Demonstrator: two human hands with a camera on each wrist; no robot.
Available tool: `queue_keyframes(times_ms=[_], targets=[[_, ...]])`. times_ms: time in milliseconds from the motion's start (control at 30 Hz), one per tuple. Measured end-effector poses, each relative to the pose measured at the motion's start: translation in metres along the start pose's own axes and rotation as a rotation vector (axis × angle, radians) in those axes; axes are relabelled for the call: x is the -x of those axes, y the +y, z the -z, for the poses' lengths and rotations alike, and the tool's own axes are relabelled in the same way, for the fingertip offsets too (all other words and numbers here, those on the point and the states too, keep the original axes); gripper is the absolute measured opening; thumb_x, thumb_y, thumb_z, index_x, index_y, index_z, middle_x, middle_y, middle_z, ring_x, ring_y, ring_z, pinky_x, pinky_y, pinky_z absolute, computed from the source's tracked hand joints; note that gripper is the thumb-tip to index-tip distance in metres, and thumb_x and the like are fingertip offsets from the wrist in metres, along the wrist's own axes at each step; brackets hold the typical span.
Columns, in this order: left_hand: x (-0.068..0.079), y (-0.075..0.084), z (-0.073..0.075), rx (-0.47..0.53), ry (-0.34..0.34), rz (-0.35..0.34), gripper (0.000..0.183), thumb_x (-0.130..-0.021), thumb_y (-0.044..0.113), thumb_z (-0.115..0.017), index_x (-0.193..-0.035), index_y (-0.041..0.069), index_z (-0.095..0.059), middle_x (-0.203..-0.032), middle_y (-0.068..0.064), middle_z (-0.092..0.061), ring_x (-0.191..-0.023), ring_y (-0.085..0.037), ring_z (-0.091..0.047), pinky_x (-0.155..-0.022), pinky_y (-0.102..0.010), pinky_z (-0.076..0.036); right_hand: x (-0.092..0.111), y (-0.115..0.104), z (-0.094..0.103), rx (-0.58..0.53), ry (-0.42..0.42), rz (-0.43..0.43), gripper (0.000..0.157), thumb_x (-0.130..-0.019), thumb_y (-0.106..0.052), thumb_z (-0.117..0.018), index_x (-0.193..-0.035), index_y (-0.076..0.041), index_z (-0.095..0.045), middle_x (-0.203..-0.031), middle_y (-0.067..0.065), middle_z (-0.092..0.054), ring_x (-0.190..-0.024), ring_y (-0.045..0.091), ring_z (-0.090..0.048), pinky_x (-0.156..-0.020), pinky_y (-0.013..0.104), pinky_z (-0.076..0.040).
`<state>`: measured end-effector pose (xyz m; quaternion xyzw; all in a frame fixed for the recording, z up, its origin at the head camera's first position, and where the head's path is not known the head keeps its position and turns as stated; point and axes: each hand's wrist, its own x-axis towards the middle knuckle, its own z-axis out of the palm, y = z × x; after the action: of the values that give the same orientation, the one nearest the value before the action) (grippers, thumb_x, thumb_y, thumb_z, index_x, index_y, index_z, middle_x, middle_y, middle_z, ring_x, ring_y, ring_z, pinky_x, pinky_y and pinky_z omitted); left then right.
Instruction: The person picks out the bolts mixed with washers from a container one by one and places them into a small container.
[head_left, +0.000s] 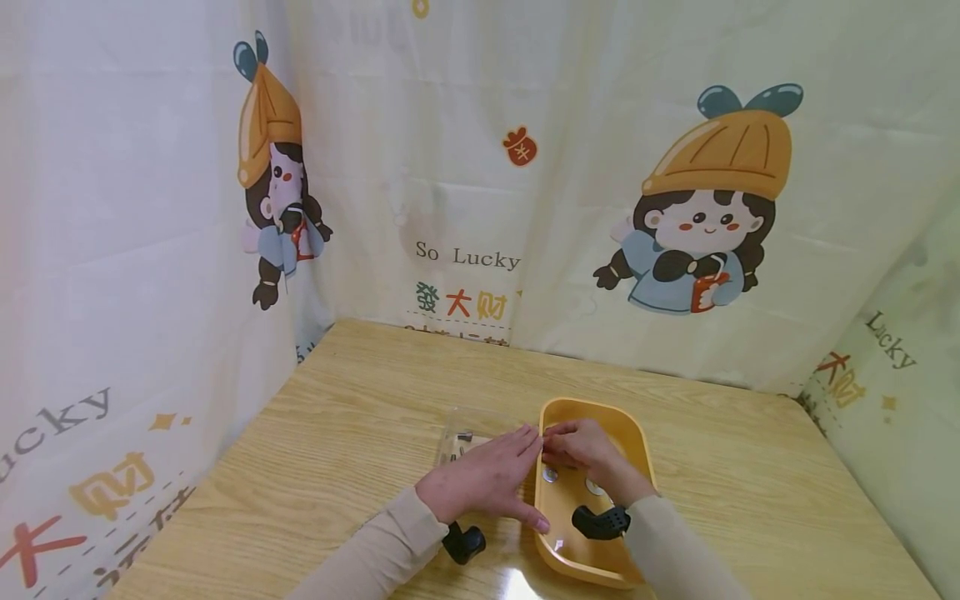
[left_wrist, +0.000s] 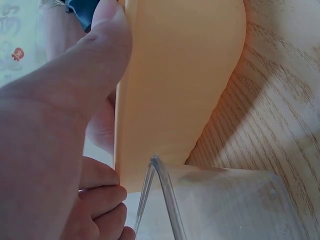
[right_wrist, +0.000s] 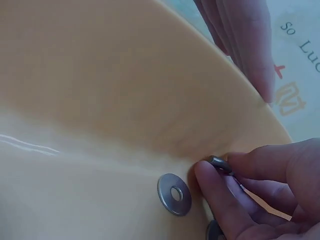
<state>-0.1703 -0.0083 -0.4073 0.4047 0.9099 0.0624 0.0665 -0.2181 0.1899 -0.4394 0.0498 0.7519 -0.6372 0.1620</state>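
Observation:
My right hand (head_left: 585, 450) reaches into the far left part of a yellow-orange plastic tray (head_left: 645, 454). Between thumb and fingers it pinches a small dark metal piece (right_wrist: 218, 163), mostly covered by the fingertips; I cannot tell its kind. A flat metal washer (right_wrist: 175, 195) lies on the tray floor beside those fingers, and part of another washer (right_wrist: 214, 231) shows below them. My left hand (head_left: 487, 471) touches the tray's left rim, its fingers stretched out and its thumb near the rim closer to me. It covers part of a clear plastic box (head_left: 448, 433).
Inside the clear box are several small metal parts (head_left: 463, 436). Another washer (head_left: 594, 487) lies in the tray, partly behind the right wrist. Black wrist cameras hang under both wrists. The wooden table (head_left: 375, 392) ends at a printed curtain (head_left: 420, 192).

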Motion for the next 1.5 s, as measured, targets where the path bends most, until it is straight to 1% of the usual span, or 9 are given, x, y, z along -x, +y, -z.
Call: queue_keyframes(times_ms=[167, 467, 567, 700, 900, 1033, 1167, 1367, 1500], targets=[[-0.001, 0.001, 0.000, -0.001, -0.003, 0.000, 0.112, -0.082, 0.076, -0.056, -0.157, 0.000, -0.023, -0.165, -0.015, -0.021, -0.153, -0.025, -0.021, -0.125, -0.034, -0.023, 0.000, 0.002, -0.002, 0.042, 0.028, 0.009, 0.021, -0.091, 0.005, -0.062, -0.109, 0.017, -0.061, -0.085, 0.008, -0.072, -0.075, 0.017, -0.073, -0.079, 0.037, -0.062], [-0.003, 0.003, 0.002, 0.039, -0.019, 0.013, 0.113, -0.081, 0.076, -0.057, -0.157, 0.002, -0.021, -0.166, -0.014, -0.018, -0.154, -0.025, -0.018, -0.125, -0.035, -0.023, 0.000, 0.003, -0.001, 0.044, 0.041, 0.000, 0.017, -0.091, 0.006, -0.061, -0.106, 0.015, -0.061, -0.084, 0.010, -0.072, -0.073, 0.019, -0.072, -0.077, 0.038, -0.063], [-0.003, 0.003, 0.002, 0.049, -0.021, 0.013, 0.113, -0.081, 0.076, -0.058, -0.158, 0.002, -0.021, -0.166, -0.014, -0.017, -0.154, -0.025, -0.018, -0.125, -0.035, -0.023, 0.001, 0.002, 0.001, 0.036, 0.025, 0.009, 0.019, -0.092, 0.006, -0.061, -0.107, 0.016, -0.061, -0.084, 0.011, -0.072, -0.075, 0.020, -0.072, -0.079, 0.039, -0.062], [-0.003, 0.003, 0.002, 0.053, -0.018, 0.006, 0.114, -0.081, 0.075, -0.058, -0.158, 0.001, -0.019, -0.166, -0.015, -0.018, -0.154, -0.026, -0.019, -0.125, -0.036, -0.024, 0.003, 0.001, 0.004, 0.006, -0.021, 0.021, 0.023, -0.092, 0.005, -0.059, -0.111, 0.017, -0.058, -0.086, 0.011, -0.071, -0.077, 0.021, -0.073, -0.081, 0.040, -0.062], [-0.002, 0.003, 0.002, 0.053, -0.016, 0.010, 0.115, -0.080, 0.075, -0.059, -0.157, 0.000, -0.019, -0.165, -0.016, -0.018, -0.154, -0.027, -0.019, -0.125, -0.036, -0.024, 0.004, 0.002, 0.011, -0.033, -0.079, 0.037, 0.028, -0.094, 0.004, -0.056, -0.117, 0.020, -0.054, -0.090, 0.012, -0.070, -0.081, 0.022, -0.074, -0.084, 0.039, -0.061], [-0.002, 0.002, 0.001, 0.060, -0.019, 0.017, 0.114, -0.080, 0.075, -0.060, -0.158, 0.001, -0.019, -0.166, -0.015, -0.018, -0.154, -0.026, -0.018, -0.125, -0.037, -0.024, 0.004, 0.001, 0.014, -0.031, -0.081, 0.048, 0.030, -0.096, 0.001, -0.055, -0.120, 0.020, -0.055, -0.093, 0.011, -0.071, -0.082, 0.020, -0.073, -0.084, 0.035, -0.061], [-0.002, 0.002, 0.001, 0.079, -0.022, 0.027, 0.113, -0.081, 0.074, -0.061, -0.158, 0.002, -0.019, -0.166, -0.014, -0.017, -0.154, -0.026, -0.017, -0.125, -0.037, -0.023, 0.006, -0.002, 0.014, -0.045, -0.074, 0.054, 0.032, -0.097, 0.000, -0.054, -0.121, 0.021, -0.055, -0.095, 0.012, -0.070, -0.082, 0.019, -0.073, -0.085, 0.035, -0.061], [-0.001, 0.002, 0.000, 0.105, -0.016, 0.030, 0.113, -0.081, 0.070, -0.064, -0.158, 0.001, -0.017, -0.166, -0.015, -0.015, -0.154, -0.027, -0.016, -0.125, -0.037, -0.021, 0.007, -0.005, 0.015, -0.041, -0.059, 0.069, 0.031, -0.098, 0.000, -0.055, -0.120, 0.021, -0.056, -0.093, 0.011, -0.071, -0.082, 0.019, -0.072, -0.082, 0.033, -0.062], [0.000, 0.001, 0.000, 0.086, -0.010, 0.026, 0.112, -0.083, 0.072, -0.060, -0.158, 0.001, -0.017, -0.166, -0.016, -0.014, -0.154, -0.028, -0.016, -0.125, -0.037, -0.022, 0.007, -0.007, 0.016, -0.047, -0.076, 0.093, 0.032, -0.098, -0.001, -0.055, -0.120, 0.022, -0.055, -0.092, 0.010, -0.071, -0.082, 0.017, -0.072, -0.080, 0.030, -0.062]])
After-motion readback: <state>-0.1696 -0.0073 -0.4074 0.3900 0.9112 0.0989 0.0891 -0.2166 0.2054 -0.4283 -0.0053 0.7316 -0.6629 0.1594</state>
